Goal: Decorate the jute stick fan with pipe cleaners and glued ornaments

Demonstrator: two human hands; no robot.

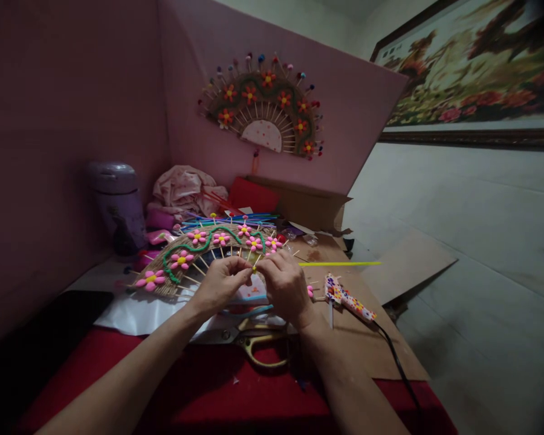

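Observation:
My left hand (226, 281) and my right hand (283, 281) meet near the middle of the view, both with fingers pinched on a small yellow piece (254, 269). A long yellow strip (340, 263) sticks out to the right from behind my right hand. Just behind my hands lies a fan-shaped craft (181, 244) of twine and thin sticks, with pink flowers and a wavy green line. My right hand hides part of its right side.
Gold-handled scissors (265, 353) lie on the red cloth (208, 386) before my hands. A patterned glue gun (349, 299) with a black cord rests on cardboard (372, 350) at right. A purple flask (118, 208) stands back left; a finished fan (265, 115) hangs behind.

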